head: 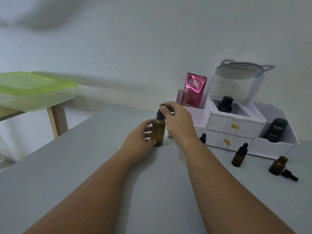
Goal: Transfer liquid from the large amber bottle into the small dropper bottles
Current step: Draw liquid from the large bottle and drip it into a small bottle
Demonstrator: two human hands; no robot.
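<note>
The big bottle [158,132] is standing upright on the counter [84,166], left of the white box [236,125]. The left hand [140,142] is gripping its side. The right hand [177,119] is pinching its black dropper top [160,114]. Small bottles are sitting to the right: one capped [239,155], one open [277,165] beside its loose dropper [289,174].

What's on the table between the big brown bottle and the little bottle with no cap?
In the head view, the right forearm crosses there, and a capped small bottle stands between the big bottle and the open bottle.
</note>
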